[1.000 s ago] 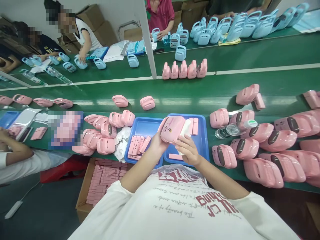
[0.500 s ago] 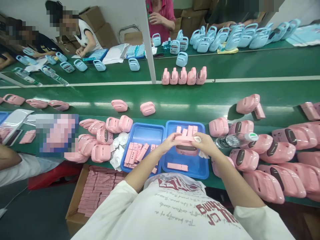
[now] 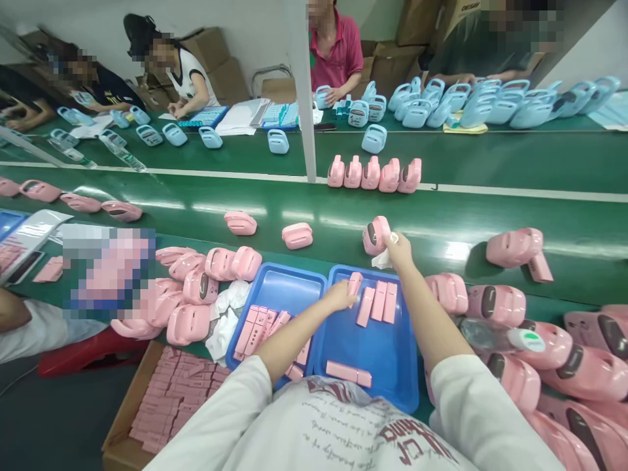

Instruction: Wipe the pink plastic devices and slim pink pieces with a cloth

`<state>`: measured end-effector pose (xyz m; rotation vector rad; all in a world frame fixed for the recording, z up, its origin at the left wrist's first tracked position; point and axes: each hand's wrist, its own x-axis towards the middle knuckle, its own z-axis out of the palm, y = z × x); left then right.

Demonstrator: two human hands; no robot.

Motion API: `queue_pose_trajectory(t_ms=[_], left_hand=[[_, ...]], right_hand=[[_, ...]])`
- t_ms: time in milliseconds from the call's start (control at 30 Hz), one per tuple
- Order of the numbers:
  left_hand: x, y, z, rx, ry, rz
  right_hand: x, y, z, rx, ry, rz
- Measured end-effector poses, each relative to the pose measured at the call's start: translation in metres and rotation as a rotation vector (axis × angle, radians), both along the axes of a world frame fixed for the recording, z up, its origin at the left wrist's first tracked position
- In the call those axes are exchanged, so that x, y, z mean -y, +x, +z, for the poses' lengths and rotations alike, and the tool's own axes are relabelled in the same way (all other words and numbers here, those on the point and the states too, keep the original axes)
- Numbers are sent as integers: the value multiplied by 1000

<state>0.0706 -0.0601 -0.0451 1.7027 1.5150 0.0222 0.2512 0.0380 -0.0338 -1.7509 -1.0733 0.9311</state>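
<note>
My right hand (image 3: pixel 401 254) reaches past the trays and grips a pink plastic housing with a dark window (image 3: pixel 375 234) at the green bench's far strip. A white cloth (image 3: pixel 381 261) hangs below those fingers. Over the right blue tray (image 3: pixel 366 383), my left hand (image 3: pixel 338 296) is closed on a small pink bar-shaped part (image 3: pixel 354 282). Beside it in that tray lie three similar pink bars (image 3: pixel 378 301), and one more pink bar (image 3: pixel 348 373) rests near the front. The left blue tray (image 3: pixel 289 282) contains several pink bars, partly behind my left forearm.
Pink handled housings crowd both sides, among them a clear bottle (image 3: pixel 490 333) on the right. White crumpled cloths (image 3: pixel 226 327) lie left of the trays. A carton of pink bars (image 3: pixel 171 399) stands below. Co-workers sit opposite behind blue housings (image 3: pixel 417 114) and a white post (image 3: pixel 304 98).
Both hands held the pink housing over the right tray. My right hand has carried it forward and away, while my left hand has let go of it and taken a pink bar.
</note>
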Motion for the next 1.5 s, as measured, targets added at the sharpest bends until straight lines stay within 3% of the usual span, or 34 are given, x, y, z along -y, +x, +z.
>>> queue_pose_trajectory(t_ms=[167, 333, 467, 600, 700, 767, 833, 933, 1033, 1233, 1367, 1500], left_hand=[[-65, -21, 15, 24, 205, 132], [-118, -17, 6, 22, 268, 239], [-117, -17, 0, 104, 283, 225], [-98, -44, 10, 156, 444, 308], [-93, -77, 14, 98, 467, 646], [-97, -96, 10, 59, 347, 927], [-106, -108, 3, 64, 212, 1050], [-123, -112, -7, 117, 77, 1068], [-137, -109, -11, 167, 2, 1080], [-133, -113, -13, 232, 111, 1031], [-114, -145, -8, 169, 213, 957], [-91, -188, 6, 30, 247, 850]], right_hand=[[-7, -18, -23, -189, 5, -24], [-3, -17, -21, -334, -14, -52], [6, -10, -14, -441, -12, -151], [34, -5, -8, -595, -51, -283], [73, -5, -2, -744, -157, -266], [103, -7, 3, -901, -249, -247], [132, -8, 9, -1069, -303, -246], [165, -8, 13, -1192, -257, -236], [186, -6, 9, -1157, -231, -267], [215, 8, 0, -1051, -403, -334], [232, 28, 11, -970, -342, -357], [237, 36, 21, -997, -307, -529]])
